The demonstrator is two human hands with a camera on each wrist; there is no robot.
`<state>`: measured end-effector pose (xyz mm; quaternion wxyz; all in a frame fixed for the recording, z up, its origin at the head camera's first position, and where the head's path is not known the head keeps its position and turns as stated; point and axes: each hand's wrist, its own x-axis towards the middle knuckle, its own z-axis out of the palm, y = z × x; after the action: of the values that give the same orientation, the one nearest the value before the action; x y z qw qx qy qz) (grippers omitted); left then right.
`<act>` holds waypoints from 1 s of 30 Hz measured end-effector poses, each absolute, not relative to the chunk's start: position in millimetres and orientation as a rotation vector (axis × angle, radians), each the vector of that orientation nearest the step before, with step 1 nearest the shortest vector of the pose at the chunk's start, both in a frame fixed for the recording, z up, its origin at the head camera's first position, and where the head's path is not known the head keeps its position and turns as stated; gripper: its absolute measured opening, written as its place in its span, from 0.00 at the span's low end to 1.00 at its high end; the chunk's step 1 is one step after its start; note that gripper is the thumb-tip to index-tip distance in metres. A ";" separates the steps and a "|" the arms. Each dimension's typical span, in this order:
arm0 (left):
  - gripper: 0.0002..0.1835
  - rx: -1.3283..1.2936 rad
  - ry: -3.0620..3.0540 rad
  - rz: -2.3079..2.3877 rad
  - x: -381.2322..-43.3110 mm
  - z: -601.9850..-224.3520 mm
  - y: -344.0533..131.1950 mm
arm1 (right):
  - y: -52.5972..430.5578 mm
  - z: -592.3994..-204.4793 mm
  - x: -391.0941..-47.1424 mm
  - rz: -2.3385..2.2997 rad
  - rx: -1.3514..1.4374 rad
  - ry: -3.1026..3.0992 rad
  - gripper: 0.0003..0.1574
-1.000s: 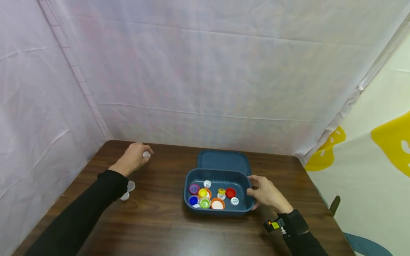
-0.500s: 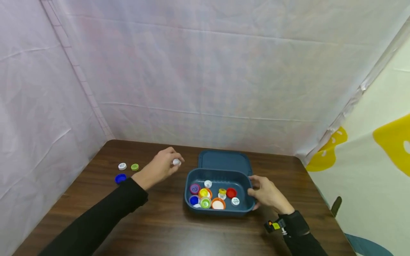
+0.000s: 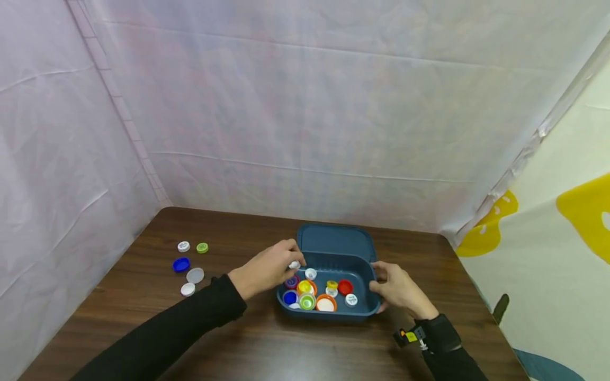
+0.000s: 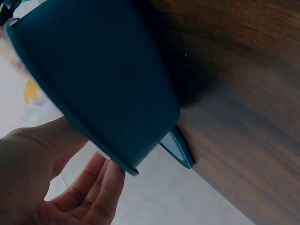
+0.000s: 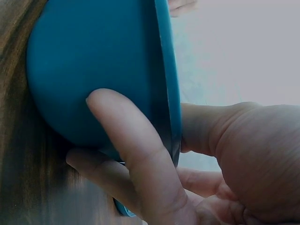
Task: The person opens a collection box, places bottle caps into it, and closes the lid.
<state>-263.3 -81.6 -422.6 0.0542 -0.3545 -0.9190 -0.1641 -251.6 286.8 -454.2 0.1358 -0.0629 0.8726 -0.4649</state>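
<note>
A dark blue plastic box sits on the table, with several coloured bottle caps inside. Among them are a red cap, a green cap and an orange-rimmed cap. Over the box's left rim, my left hand pinches a white bottle cap between thumb and fingers. The left wrist view shows that hand at the rim, the cap mostly hidden. At the opposite end, my right hand grips the box wall, thumb inside and fingers along the outside.
Left on the table lie a white cap, a green cap, a blue cap, a translucent cap and another white cap. A blue lid lies behind the box. White sheeting borders the wooden table.
My left hand has carried the white cap from the table's far left rightward to the box's left rim. The right hand has stayed on the box.
</note>
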 end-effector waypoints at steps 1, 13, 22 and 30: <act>0.12 -1.072 -2.806 -0.491 -263.5 -424.3 -79.8 | 286.9 -454.7 -251.7 -1.346 -0.177 2.525 0.41; 0.13 -1.045 -2.731 -0.491 -264.5 -428.3 -86.5 | 286.5 -453.4 -252.4 -1.326 -0.162 2.531 0.41; 0.18 -0.937 -2.750 -0.503 -263.7 -424.8 -102.6 | 286.9 -454.3 -251.9 -1.340 -0.177 2.532 0.41; 0.18 -0.793 -2.788 -0.485 -271.0 -421.4 -137.1 | 287.8 -455.2 -253.0 -1.333 -0.177 2.533 0.41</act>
<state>-271.0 -137.1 -421.4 0.1011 -0.2685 -0.9438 -0.1643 -253.0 287.8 -455.2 0.1365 -0.0612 0.8750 -0.4604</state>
